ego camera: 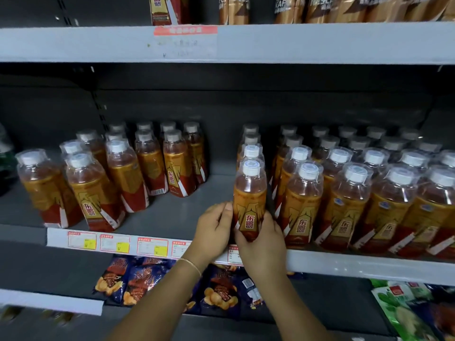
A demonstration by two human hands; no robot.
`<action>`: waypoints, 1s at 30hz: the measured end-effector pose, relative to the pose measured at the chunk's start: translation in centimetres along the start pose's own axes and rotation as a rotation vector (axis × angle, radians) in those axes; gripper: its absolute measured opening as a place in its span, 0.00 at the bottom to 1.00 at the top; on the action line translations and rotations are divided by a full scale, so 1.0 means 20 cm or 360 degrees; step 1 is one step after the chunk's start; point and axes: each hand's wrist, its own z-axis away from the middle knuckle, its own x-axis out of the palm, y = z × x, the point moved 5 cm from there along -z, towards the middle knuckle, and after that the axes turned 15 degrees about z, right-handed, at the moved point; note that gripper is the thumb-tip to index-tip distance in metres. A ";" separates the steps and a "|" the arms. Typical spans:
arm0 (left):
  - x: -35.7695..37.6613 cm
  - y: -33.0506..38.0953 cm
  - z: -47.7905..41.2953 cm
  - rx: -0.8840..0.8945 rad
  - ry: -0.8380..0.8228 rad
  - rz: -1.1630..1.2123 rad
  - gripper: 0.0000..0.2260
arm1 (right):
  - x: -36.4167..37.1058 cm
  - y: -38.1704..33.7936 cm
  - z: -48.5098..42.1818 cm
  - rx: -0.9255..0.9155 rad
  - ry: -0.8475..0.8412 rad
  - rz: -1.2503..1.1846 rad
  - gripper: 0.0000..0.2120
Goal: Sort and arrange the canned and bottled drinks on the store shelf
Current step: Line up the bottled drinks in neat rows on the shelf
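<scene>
An orange bottled drink (250, 195) with a white cap and a gold-and-red label stands upright at the front of the middle shelf (172, 210). My left hand (214, 230) touches its lower left side with the fingers curled against it. My right hand (261, 239) wraps around its base from the right. Behind it runs a single file of the same bottles (251, 143). Several rows of matching bottles (369, 193) fill the shelf to the right, and a looser group (110, 175) stands to the left.
A bare strip of shelf lies between the left group and the held bottle's file. Price tags (118, 243) line the shelf edge. Snack bags (138, 279) lie on the shelf below, green packets (406, 313) at lower right. Coffee bottles (344, 8) stand on the top shelf.
</scene>
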 end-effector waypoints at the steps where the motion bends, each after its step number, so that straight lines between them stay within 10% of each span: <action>1: -0.01 -0.02 -0.01 -0.0077 0.0031 0.0100 0.11 | 0.00 0.00 0.00 0.0004 0.0001 0.0017 0.39; 19: 0.15 -0.19 -0.52 -0.0941 0.0090 0.1272 0.27 | -0.13 0.00 0.08 -0.0128 0.0113 0.0499 0.30; 30: 0.26 -0.22 -0.64 -0.1001 -0.0173 0.1623 0.30 | -0.08 0.00 0.04 -0.0122 0.0065 0.0710 0.32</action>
